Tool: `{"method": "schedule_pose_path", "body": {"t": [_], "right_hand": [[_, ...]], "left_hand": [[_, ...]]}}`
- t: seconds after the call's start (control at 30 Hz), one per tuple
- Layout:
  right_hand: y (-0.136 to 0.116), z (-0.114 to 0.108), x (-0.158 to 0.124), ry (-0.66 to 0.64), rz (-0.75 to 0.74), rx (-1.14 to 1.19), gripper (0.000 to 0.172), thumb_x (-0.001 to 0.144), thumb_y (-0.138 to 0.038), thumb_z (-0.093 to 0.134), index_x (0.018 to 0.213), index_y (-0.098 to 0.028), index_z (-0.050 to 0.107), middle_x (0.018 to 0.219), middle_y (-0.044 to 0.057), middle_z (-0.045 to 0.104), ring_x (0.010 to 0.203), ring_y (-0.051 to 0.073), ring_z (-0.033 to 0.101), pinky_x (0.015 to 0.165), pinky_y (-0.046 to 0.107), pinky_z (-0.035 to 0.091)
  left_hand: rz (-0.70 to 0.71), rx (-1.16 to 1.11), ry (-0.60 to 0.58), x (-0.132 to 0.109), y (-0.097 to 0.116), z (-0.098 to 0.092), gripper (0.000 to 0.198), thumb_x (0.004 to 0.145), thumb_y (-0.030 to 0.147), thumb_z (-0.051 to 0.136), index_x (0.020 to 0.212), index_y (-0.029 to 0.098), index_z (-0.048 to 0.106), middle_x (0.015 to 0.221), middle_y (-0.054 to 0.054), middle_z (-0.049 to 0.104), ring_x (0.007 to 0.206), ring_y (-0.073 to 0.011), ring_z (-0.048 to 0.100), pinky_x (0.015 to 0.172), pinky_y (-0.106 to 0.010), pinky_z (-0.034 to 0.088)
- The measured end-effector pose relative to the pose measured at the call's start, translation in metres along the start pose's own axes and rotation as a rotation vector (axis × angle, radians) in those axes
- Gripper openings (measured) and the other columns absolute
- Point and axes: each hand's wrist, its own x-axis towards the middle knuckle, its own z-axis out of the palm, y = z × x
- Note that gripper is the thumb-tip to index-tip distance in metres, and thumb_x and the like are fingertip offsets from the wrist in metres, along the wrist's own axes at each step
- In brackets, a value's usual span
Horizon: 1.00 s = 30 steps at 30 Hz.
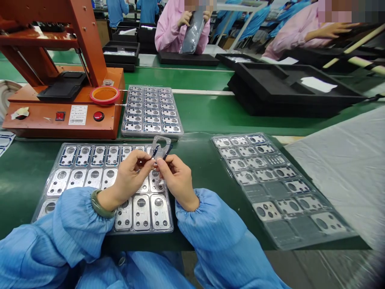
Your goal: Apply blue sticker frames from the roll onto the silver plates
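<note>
My left hand (132,174) and my right hand (177,178) meet above a clear plastic tray (45,200) of silver metal plates with round holes. Between the fingertips of both hands is one small metal plate (161,143), held upright. Dark tweezers (167,151) stick up from my right hand's pinch against the plate. A second dark tip (154,151) shows beside my left fingers. Both hands are closed in a pinch. Blue sleeves cover both arms, and a green bangle (98,204) sits on my left wrist.
An orange press machine (90,116) with a red button stands at the back left. Another tray of plates (151,109) lies beside it, and a partly filled tray (300,224) lies to my right. Black foam trays (270,86) and workers in pink and blue are across the green belt.
</note>
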Motion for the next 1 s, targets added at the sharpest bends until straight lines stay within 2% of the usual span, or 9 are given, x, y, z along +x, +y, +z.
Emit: {"method": "schedule_pose_path", "body": {"t": [0.13,0.2,0.4,0.7,1.0], "right_hand": [[0.0012,0.0033,-0.0013,0.008,0.025,0.043,0.027,0.087,-0.045,0.058,0.075,-0.021,0.054,0.061,-0.003,0.06,0.05,0.009,0.051,0.05,0.023,0.042],[0.0012,0.0047,-0.002,0.005,0.043,0.064,0.027,0.087,-0.045,0.058,0.077,-0.021,0.054,0.063,-0.003,0.061,0.05,0.009,0.052,0.05,0.023,0.043],[0.0004,0.0036,-0.0029,-0.014,0.014,0.033,0.025,0.088,-0.043,0.058,0.077,-0.02,0.055,0.062,-0.004,0.057,0.051,0.009,0.049,0.051,0.023,0.041],[-0.0003,0.003,-0.004,-0.042,0.005,0.011,0.026,0.088,-0.044,0.058,0.076,-0.02,0.055,0.064,-0.003,0.057,0.053,0.009,0.05,0.051,0.023,0.043],[-0.001,0.0029,-0.0042,-0.062,0.021,0.003,0.027,0.087,-0.044,0.058,0.075,-0.02,0.054,0.064,-0.002,0.057,0.053,0.01,0.051,0.05,0.022,0.044]], "left_hand": [[0.019,-0.075,0.007,0.0011,-0.0017,0.0014,0.035,0.085,0.015,0.062,0.116,0.024,0.05,0.078,0.005,0.054,0.063,-0.0052,0.058,0.053,-0.013,0.048],[0.028,-0.095,0.008,0.002,-0.0025,0.002,0.044,0.084,0.014,0.063,0.124,0.024,0.047,0.078,0.005,0.053,0.061,-0.0048,0.056,0.051,-0.012,0.046],[0.05,-0.101,0.008,0.0028,-0.0021,0.0014,0.042,0.083,0.012,0.063,0.122,0.022,0.051,0.078,0.004,0.053,0.062,-0.0048,0.054,0.053,-0.012,0.046],[-0.065,-0.171,-0.008,0.0002,-0.0007,0.0012,0.028,0.089,0.021,0.058,0.116,0.019,0.053,0.081,0.001,0.056,0.067,-0.008,0.058,0.06,-0.018,0.05],[-0.084,-0.165,-0.007,-0.0002,-0.0022,-0.0003,0.023,0.093,0.027,0.054,0.114,0.018,0.053,0.078,0.002,0.057,0.064,-0.0079,0.06,0.061,-0.02,0.053]]}}
